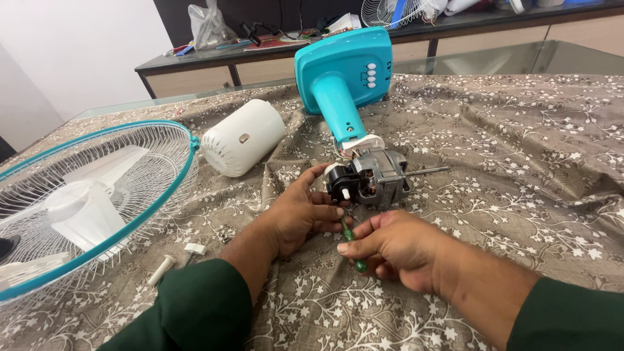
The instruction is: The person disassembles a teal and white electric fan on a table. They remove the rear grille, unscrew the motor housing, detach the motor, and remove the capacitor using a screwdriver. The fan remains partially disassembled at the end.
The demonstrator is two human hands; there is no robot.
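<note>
Floral-clothed table bears fan grille, motor cover.

The motor shows bare matt metal with copper windings, and its shaft is smooth steel. The fan stand is glossy turquoise plastic. The rear cover is smooth white plastic. The grille is thin coated wire. The tablecloth is soft patterned fabric. The screwdriver has a translucent green plastic handle.

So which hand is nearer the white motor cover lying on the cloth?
Left. The left hand lies just right of and below the white motor cover; the right hand sits farther right.
</note>
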